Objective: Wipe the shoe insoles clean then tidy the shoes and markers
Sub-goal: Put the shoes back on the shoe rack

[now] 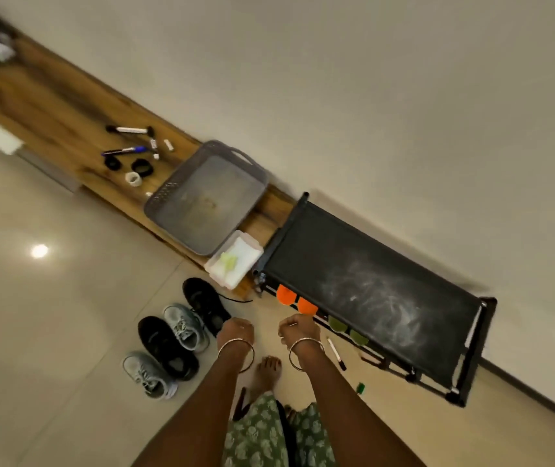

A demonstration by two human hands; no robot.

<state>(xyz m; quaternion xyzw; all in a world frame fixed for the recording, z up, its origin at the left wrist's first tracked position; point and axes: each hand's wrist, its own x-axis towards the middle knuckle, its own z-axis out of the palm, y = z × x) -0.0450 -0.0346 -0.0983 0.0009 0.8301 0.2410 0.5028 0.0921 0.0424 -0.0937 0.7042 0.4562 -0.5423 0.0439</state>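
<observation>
Two black shoes (205, 305) (166, 347) and two grey sneakers (186, 326) (149, 374) stand side by side on the floor, left of my hands. My left hand (237, 328) hovers beside the nearest black shoe, fingers curled under, nothing visible in it. My right hand (298, 328) is a fist in front of the black shoe rack (370, 288), also with nothing visible in it. One marker (336, 353) lies on the floor by the rack, with a green cap (360, 387) further back. Several markers (127, 129) (124, 150) lie on the wooden ledge (50, 106).
A grey basket (259, 180) and a white tub (252, 242) holding white cloth and something pale green sit on the ledge beside the rack. Tape rolls (142, 167) lie near the markers. Orange (286, 294) and green (337, 324) shoe toes stick out of the rack. My bare foot (267, 369) is below my hands.
</observation>
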